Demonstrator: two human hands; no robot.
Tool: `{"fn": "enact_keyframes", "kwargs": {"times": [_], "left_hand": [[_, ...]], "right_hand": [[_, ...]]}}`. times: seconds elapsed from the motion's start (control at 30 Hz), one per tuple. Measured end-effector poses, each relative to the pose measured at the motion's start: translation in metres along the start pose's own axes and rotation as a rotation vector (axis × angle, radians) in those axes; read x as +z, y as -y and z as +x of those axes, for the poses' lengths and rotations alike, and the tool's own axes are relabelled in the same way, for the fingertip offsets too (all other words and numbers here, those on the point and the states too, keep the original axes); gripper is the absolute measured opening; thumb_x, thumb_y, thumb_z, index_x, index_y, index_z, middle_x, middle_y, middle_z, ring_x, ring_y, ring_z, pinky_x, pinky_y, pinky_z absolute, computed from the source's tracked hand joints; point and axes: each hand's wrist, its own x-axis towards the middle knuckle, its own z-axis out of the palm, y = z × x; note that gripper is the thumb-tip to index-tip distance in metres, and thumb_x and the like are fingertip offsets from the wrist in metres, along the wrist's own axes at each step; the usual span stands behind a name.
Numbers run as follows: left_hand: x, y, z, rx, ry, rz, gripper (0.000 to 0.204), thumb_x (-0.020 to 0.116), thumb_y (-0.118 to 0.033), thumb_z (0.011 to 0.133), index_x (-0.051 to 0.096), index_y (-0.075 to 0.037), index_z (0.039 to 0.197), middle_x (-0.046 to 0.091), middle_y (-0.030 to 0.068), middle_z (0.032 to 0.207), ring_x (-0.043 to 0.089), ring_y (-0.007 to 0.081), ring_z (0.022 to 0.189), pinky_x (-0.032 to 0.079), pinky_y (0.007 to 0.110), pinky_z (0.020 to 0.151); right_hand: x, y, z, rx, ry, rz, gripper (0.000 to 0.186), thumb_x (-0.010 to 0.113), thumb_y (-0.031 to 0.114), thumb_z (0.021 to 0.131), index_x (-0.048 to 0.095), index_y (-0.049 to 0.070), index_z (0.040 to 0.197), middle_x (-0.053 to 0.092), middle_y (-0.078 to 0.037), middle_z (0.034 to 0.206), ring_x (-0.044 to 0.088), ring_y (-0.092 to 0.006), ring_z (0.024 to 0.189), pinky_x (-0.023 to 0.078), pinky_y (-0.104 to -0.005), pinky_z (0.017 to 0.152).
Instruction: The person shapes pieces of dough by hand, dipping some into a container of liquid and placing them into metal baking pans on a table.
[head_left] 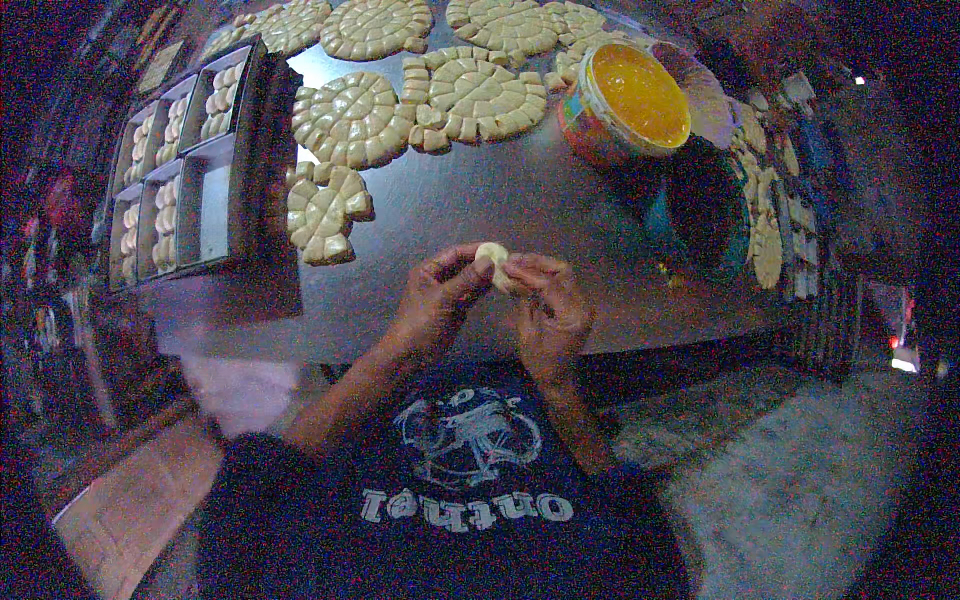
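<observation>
grey table (470, 190) | pale dough rounds (350, 120) | divided tray (213, 212) | yellow-filled tub (582, 118) | dark pail (656, 222)

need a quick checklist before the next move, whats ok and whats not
1. Dough piece held: ok, in the fingertips of the left hand and right hand, above the table.
2. Dough piece sealed all round: cannot tell, too small and partly covered by fingers.
3. Bucket uncovered: ok, its yellow contents show.
4. Every tray compartment loaded: not ok, dough shows in five of six.
5. Cut dough rounds at hand: ok, several lie on the table.
</observation>
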Motion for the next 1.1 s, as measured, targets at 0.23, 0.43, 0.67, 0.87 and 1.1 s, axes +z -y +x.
{"fn": "enact_keyframes", "kwargs": {"times": [0.23, 0.43, 0.67, 0.87, 1.1], "left_hand": [[0.0, 0.006, 0.004, -0.132, 0.006, -0.142, 0.034, 0.065, -0.025, 0.093, 0.062, -0.001, 0.116, 0.067, 0.0076, 0.108, 0.065, 0.0171, 0.093, 0.053, 0.028, 0.082], [0.01, 0.008, -0.003, -0.086, -0.052, 0.063, 0.03, 0.064, -0.022, 0.093, 0.065, 0.0, 0.114, 0.068, 0.0087, 0.106, 0.065, 0.0166, 0.094, 0.054, 0.03, 0.083], [0.008, 0.006, -0.014, 0.118, -0.011, 0.419, 0.03, 0.064, -0.022, 0.093, 0.066, 0.002, 0.112, 0.068, 0.0089, 0.104, 0.065, 0.0192, 0.097, 0.053, 0.034, 0.09], [0.015, 0.007, -0.022, 0.275, 0.054, 0.535, 0.026, 0.065, -0.025, 0.092, 0.068, -0.001, 0.103, 0.07, 0.0063, 0.093, 0.064, 0.0161, 0.087, 0.052, 0.032, 0.079], [-0.01, 0.059, -0.013, 0.218, 0.023, 0.923, 0.024, 0.066, -0.027, 0.091, 0.068, -0.003, 0.089, 0.068, 0.0069, 0.077, 0.064, 0.0154, 0.073, 0.05, 0.032, 0.067]], "right_hand": [[-0.015, -0.007, -0.001, -0.393, 0.104, -0.293, 0.032, 0.068, -0.002, 0.073, 0.069, 0.01, 0.102, 0.068, -0.006, 0.107, 0.064, -0.0258, 0.097, 0.054, -0.0378, 0.08], [-0.005, -0.04, -0.007, -0.391, 0.053, -0.245, 0.029, 0.065, -0.001, 0.077, 0.065, 0.011, 0.103, 0.067, -0.005, 0.096, 0.062, -0.0277, 0.089, 0.05, -0.0409, 0.078], [-0.001, -0.018, -0.006, 0.017, -0.056, -0.11, 0.025, 0.065, 0.002, 0.083, 0.068, 0.01, 0.106, 0.067, -0.007, 0.096, 0.063, -0.0246, 0.087, 0.052, -0.0372, 0.078], [-0.016, -0.032, -0.012, 0.132, 0.173, -0.059, 0.015, 0.069, 0.007, 0.084, 0.072, 0.004, 0.099, 0.07, -0.01, 0.098, 0.068, -0.0226, 0.09, 0.054, -0.0322, 0.078], [-0.021, -0.069, -0.061, 0.373, 0.305, 0.032, 0.01, 0.07, 0.01, 0.085, 0.073, 0.001, 0.085, 0.073, -0.01, 0.093, 0.069, -0.0199, 0.089, 0.053, -0.0299, 0.077]]}}
